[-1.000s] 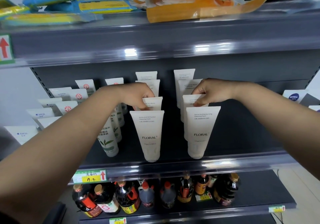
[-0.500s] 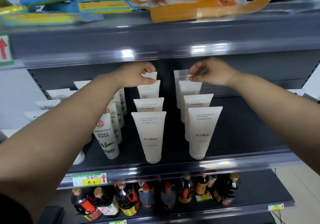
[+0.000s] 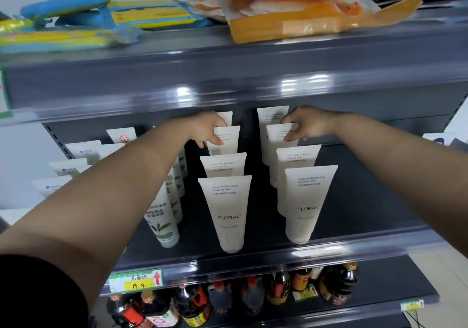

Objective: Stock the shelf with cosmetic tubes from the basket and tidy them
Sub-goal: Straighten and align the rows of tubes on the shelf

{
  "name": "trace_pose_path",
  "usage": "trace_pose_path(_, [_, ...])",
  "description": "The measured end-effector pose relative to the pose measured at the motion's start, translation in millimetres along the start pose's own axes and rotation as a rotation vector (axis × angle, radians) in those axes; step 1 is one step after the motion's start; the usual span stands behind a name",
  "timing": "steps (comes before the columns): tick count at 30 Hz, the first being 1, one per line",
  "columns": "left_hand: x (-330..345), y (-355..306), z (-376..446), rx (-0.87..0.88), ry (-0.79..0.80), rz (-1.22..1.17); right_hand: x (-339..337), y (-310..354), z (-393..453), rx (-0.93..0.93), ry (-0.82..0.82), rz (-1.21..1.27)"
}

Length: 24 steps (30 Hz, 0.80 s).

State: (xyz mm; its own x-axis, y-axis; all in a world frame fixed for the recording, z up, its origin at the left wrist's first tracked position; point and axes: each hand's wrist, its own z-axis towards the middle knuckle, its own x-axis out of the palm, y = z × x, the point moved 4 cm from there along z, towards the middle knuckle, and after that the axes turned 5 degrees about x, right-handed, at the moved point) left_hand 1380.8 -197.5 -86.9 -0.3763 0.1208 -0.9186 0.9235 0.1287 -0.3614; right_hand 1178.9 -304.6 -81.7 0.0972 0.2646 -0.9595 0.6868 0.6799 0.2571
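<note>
Two rows of white FLORAL cosmetic tubes stand cap-down on the dark middle shelf (image 3: 367, 201), each row several deep. The left row's front tube (image 3: 225, 213) and the right row's front tube (image 3: 307, 201) stand near the shelf's front rail. My left hand (image 3: 205, 130) pinches the top left edge of the third tube (image 3: 228, 139) in the left row. My right hand (image 3: 307, 125) pinches the top edge of the third tube (image 3: 277, 137) in the right row. A rear tube stands behind each held one. No basket is in view.
White tubes with green leaf prints (image 3: 162, 221) crowd close to the left row, partly behind my left forearm. More white tubes lie further left. Yellow, blue and orange packs (image 3: 291, 11) sit on the top shelf. Dark sauce bottles (image 3: 192, 305) fill the shelf below.
Both hands have come forward and down from the rearmost tubes to the third tube in each row. The view has tilted slightly and blurred.
</note>
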Motion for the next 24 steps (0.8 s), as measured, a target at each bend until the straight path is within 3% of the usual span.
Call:
trace_pose_path(8, [2,-3,-4,0.044,0.055,-0.069,4,-5,-4,-0.010,0.069,0.174])
trace_pose_path(24, [8,-20,-25,0.072,0.081,-0.090,3,0,-17,-0.046,0.091,0.055])
